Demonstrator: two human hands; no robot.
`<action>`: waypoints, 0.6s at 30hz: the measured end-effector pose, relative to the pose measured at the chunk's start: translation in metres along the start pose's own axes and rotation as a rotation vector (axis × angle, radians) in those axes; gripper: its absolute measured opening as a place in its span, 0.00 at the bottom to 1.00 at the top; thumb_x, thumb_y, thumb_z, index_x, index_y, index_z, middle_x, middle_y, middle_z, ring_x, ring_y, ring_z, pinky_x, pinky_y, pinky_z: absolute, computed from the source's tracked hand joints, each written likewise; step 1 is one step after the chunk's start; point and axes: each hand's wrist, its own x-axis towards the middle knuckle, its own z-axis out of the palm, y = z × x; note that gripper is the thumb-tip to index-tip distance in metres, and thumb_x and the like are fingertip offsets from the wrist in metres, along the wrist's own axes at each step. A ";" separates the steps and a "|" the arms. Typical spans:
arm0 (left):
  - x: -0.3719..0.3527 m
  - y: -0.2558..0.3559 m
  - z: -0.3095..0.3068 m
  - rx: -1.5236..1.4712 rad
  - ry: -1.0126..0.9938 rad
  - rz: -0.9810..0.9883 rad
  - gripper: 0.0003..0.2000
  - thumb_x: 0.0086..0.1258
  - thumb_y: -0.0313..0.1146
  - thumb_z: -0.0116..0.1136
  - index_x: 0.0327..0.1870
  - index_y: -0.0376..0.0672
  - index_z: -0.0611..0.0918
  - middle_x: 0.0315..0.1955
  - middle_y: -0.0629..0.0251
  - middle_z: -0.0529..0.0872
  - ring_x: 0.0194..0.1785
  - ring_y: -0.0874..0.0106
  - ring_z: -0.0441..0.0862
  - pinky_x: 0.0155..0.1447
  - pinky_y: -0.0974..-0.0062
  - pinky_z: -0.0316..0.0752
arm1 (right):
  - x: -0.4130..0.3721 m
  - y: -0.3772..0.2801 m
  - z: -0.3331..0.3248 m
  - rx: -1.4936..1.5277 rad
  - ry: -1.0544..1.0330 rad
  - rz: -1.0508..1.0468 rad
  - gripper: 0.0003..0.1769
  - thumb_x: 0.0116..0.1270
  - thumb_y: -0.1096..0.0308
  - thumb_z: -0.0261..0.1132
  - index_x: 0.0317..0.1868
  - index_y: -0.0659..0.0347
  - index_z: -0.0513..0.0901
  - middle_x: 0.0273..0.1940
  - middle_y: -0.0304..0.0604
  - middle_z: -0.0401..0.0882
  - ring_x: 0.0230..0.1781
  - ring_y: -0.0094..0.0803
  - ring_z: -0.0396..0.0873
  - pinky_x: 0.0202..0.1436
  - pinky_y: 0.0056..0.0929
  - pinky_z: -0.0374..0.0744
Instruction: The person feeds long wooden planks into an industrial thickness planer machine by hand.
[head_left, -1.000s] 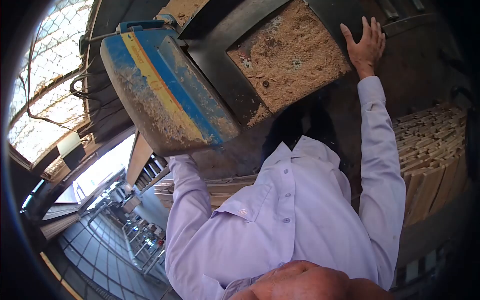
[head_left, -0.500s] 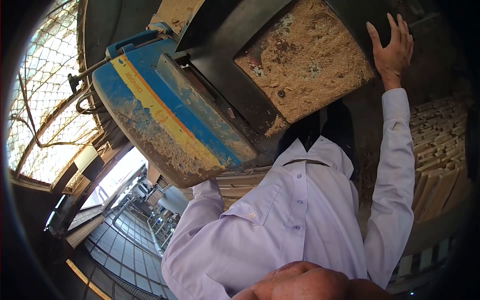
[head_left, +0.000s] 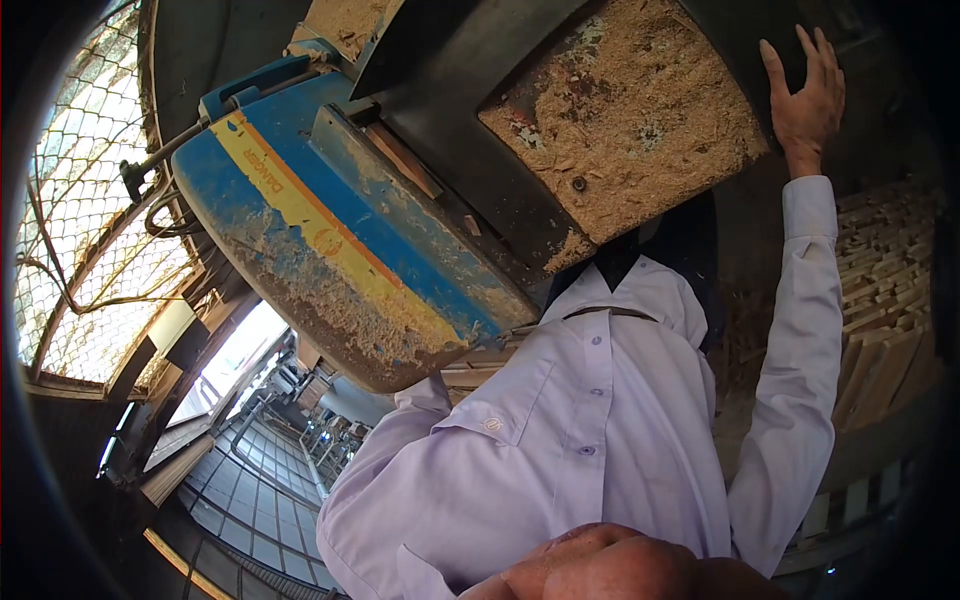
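My right hand lies on the dark machine table beside its sawdust-covered panel, fingers spread and nothing held. On the other side, my left sleeve runs behind a blue machine guard with a yellow danger stripe, which hides my left hand. A brown strip of wood shows in the gap between this guard and the dark table. A small wood scrap sits lower in the same gap. Sawdust thickly covers the panel in front of my body.
Stacked wooden strips stand at the right. Planks lie below the guard. A wire mesh window with hanging cables is at the left, and a black knob on a rod sticks out from the guard.
The brown wood strip now shows in the gap beside the guard, where mostly a dark slot showed before. My view has shifted slightly; my right hand stays spread on the table.
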 end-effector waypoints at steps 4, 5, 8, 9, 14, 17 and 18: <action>-0.002 -0.003 0.001 0.012 -0.015 -0.005 0.39 0.64 0.61 0.65 0.53 0.25 0.80 0.46 0.55 0.85 0.46 0.66 0.81 0.51 0.66 0.76 | -0.001 0.000 0.000 -0.011 -0.001 0.001 0.35 0.66 0.35 0.61 0.65 0.46 0.76 0.70 0.43 0.68 0.74 0.39 0.61 0.77 0.45 0.56; -0.005 -0.007 0.002 0.010 -0.019 -0.011 0.39 0.64 0.61 0.65 0.53 0.25 0.80 0.46 0.55 0.85 0.46 0.66 0.81 0.51 0.66 0.76 | -0.001 -0.001 0.000 -0.010 -0.002 0.010 0.35 0.66 0.35 0.61 0.65 0.47 0.76 0.70 0.43 0.68 0.74 0.39 0.61 0.77 0.45 0.56; -0.022 -0.022 0.009 -0.033 -0.022 -0.034 0.39 0.63 0.62 0.65 0.53 0.25 0.80 0.46 0.55 0.85 0.46 0.66 0.81 0.51 0.66 0.76 | 0.001 -0.003 -0.003 -0.011 -0.003 0.004 0.34 0.66 0.36 0.61 0.65 0.48 0.76 0.70 0.44 0.68 0.74 0.39 0.61 0.77 0.46 0.56; -0.029 -0.029 0.010 -0.055 -0.018 -0.042 0.39 0.63 0.62 0.65 0.53 0.25 0.80 0.46 0.55 0.85 0.46 0.66 0.81 0.52 0.65 0.76 | 0.002 -0.004 -0.004 -0.012 -0.014 0.011 0.34 0.66 0.37 0.62 0.65 0.49 0.76 0.70 0.44 0.68 0.74 0.39 0.61 0.77 0.46 0.56; -0.061 -0.055 0.018 -0.200 0.006 -0.077 0.39 0.63 0.62 0.65 0.53 0.25 0.80 0.46 0.55 0.85 0.46 0.65 0.82 0.52 0.65 0.76 | 0.005 -0.014 -0.014 -0.029 0.004 -0.021 0.33 0.67 0.39 0.63 0.64 0.50 0.76 0.71 0.45 0.67 0.74 0.40 0.62 0.77 0.48 0.57; -0.085 -0.065 0.031 -0.294 0.004 -0.091 0.39 0.63 0.62 0.66 0.54 0.25 0.80 0.46 0.55 0.85 0.46 0.65 0.82 0.52 0.65 0.76 | 0.009 -0.018 -0.023 -0.032 0.023 -0.031 0.33 0.67 0.39 0.62 0.64 0.51 0.76 0.71 0.45 0.67 0.74 0.42 0.62 0.76 0.48 0.57; -0.092 -0.066 0.036 -0.323 0.004 -0.095 0.39 0.63 0.62 0.66 0.54 0.25 0.80 0.46 0.55 0.85 0.46 0.65 0.82 0.52 0.65 0.76 | 0.009 -0.020 -0.026 -0.033 0.010 -0.013 0.33 0.68 0.40 0.62 0.64 0.51 0.76 0.71 0.46 0.67 0.74 0.42 0.62 0.76 0.49 0.57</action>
